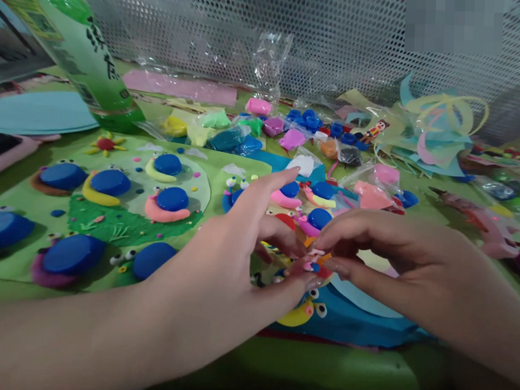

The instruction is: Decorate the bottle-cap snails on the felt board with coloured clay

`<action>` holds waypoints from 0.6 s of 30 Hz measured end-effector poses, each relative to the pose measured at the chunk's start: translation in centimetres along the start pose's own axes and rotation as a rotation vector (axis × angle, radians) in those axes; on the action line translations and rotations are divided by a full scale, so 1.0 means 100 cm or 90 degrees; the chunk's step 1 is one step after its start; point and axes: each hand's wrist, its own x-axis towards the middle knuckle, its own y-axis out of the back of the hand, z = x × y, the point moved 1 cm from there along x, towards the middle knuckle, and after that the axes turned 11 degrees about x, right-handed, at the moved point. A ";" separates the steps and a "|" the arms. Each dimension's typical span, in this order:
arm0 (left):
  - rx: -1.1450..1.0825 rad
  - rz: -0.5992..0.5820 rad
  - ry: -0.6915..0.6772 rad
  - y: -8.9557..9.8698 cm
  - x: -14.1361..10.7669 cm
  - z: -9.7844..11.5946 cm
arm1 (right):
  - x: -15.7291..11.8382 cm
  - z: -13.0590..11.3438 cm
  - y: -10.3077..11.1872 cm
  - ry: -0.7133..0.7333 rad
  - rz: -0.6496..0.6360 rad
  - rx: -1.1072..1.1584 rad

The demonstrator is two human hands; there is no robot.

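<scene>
Above the blue sheet (366, 320), my left hand (235, 251) pinches a small multicoloured clay piece (314, 265) between thumb and fingers, its index finger stretched forward. My right hand (395, 264) closes its thumb and fingertips on the same piece from the other side. Pink, white, blue and orange show on the piece; its full shape is hidden by the fingers. Just below the left thumb lies a yellow clay snail (300, 313) with googly eyes. Past the fingertips are more clay snails with blue cap shells, including a pink one (319, 219).
Left is a green sheet (226, 188) bearing several snails with blue bottle-cap shells (74, 255). A green bottle (89, 55) stands back left. Bagged clay lumps (225, 139), loose blue caps (308, 121) and curled paper strips (439, 134) lie along the perforated metal panel (335, 54). A pink glue gun (487, 222) lies right.
</scene>
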 end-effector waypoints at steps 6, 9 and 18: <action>0.004 -0.022 -0.002 0.000 0.000 0.000 | 0.000 0.002 -0.002 -0.028 -0.020 -0.003; -0.003 -0.025 0.000 0.000 -0.001 0.001 | 0.000 0.003 -0.003 -0.038 -0.028 0.003; 0.015 -0.034 0.020 0.000 -0.002 0.002 | 0.000 0.002 -0.004 -0.017 -0.043 -0.005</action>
